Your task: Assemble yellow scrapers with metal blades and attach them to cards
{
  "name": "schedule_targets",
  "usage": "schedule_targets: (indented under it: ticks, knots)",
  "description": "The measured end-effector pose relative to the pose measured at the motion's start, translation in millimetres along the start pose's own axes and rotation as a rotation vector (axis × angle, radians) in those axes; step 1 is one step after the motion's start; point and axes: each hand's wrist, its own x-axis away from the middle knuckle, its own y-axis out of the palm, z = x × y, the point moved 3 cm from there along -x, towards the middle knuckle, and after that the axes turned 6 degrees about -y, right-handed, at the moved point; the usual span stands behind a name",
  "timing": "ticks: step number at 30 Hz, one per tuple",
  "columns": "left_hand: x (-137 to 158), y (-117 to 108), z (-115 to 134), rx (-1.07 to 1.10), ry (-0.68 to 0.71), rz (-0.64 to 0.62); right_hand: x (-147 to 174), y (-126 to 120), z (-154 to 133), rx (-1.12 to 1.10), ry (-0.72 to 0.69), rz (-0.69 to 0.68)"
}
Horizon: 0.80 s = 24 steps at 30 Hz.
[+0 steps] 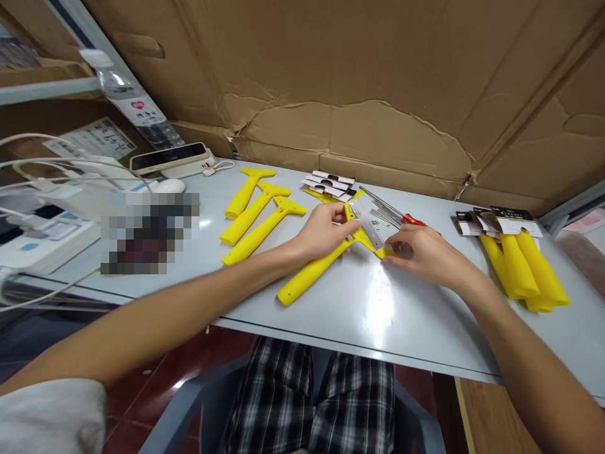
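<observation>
My left hand (324,230) is closed around the head of a yellow scraper (309,277), whose handle points toward the table's front edge. A flat metal plate (371,232) with small holes lies along that head. At the head's other end, my right hand (420,252) pinches the corner with thumb and fingers; a shiny piece under its fingers is partly hidden. Just behind the right hand lies a screwdriver with a red handle (414,220). Loose metal pieces (385,214) rest beside it, partly covered. White and black cards (328,184) lie behind my left hand.
Three yellow scraper handles (262,230) lie to the left. Several carded yellow scrapers (522,265) are piled at the right. A phone (170,157), cables, a power strip (47,243) and a water bottle (135,104) crowd the left end. A cardboard wall (350,82) stands behind the table.
</observation>
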Motion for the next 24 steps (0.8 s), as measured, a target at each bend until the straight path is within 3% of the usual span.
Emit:
schedule_targets:
  ticks: [11, 24]
  knots:
    - [-7.1, -0.2, -6.3, 0.198, -0.175, 0.018, -2.4, 2.8, 5.6, -0.068, 0.086, -0.051]
    - [-9.1, -1.0, -8.8, 0.224, -0.182, -0.004, -1.2, -4.1, 5.6, -0.068, 0.132, -0.042]
